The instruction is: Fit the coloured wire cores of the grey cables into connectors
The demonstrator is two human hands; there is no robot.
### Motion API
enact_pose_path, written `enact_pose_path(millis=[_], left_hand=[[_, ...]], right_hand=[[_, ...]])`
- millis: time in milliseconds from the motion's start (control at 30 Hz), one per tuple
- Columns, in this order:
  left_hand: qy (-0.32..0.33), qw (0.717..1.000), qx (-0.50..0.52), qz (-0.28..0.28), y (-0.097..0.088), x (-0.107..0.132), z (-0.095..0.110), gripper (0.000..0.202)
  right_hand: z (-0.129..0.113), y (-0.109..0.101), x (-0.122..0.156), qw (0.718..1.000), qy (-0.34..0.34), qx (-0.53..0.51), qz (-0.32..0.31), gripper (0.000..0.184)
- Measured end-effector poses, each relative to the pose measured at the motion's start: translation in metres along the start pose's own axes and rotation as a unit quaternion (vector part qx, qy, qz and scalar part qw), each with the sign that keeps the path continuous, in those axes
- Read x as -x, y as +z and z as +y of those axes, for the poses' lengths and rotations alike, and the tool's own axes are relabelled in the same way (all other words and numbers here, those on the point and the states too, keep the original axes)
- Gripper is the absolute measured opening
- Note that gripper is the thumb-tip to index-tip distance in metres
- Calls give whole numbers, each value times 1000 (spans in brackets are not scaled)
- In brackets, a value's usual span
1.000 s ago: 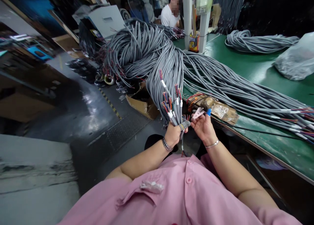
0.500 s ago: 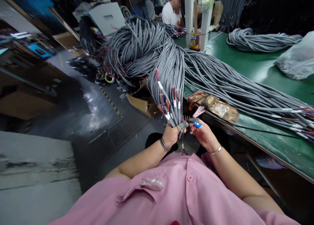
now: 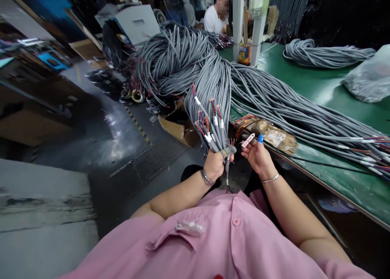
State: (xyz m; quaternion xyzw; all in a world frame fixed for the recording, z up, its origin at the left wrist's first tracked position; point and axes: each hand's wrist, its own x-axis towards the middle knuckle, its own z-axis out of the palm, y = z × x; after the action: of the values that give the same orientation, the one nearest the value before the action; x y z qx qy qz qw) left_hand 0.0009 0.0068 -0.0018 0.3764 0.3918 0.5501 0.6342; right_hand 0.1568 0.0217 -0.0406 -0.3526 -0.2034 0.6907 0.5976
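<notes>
My left hand is closed around a bunch of grey cables. Their ends point up and away from me, with white bands and bare coloured wires showing. The left thumb wears a grey cover, and one cable end hangs below the fist. Just to the right, my right hand has curled fingers and a blue cover on the thumb. A small pale pink tool with dark marks lies at its fingertips and appears gripped there; its kind is unclear. A small gap separates the two hands.
Large coils of grey cable drape over the green table and its left end. A taped cardboard piece sits on the near edge. A clear plastic bag lies right. A person sits behind a white post.
My right hand has moved right, away from the left hand, and its blue-covered thumb has lifted. The pink tool has turned. My left hand keeps its hold on the cables.
</notes>
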Motion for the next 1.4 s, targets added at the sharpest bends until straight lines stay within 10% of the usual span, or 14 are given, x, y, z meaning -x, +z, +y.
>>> enact_pose_path(millis=[400, 633, 1400], left_hand=[[-3, 999, -19, 25, 11, -2, -2, 24], [6, 999, -39, 7, 13, -1, -5, 27], [-30, 998, -26, -43, -16, 4, -8, 21]], right_hand=[[9, 12, 1, 967, -202, 130, 79, 45], [8, 16, -6, 997, -73, -7, 26, 42], [19, -16, 10, 998, 0, -48, 32, 38]])
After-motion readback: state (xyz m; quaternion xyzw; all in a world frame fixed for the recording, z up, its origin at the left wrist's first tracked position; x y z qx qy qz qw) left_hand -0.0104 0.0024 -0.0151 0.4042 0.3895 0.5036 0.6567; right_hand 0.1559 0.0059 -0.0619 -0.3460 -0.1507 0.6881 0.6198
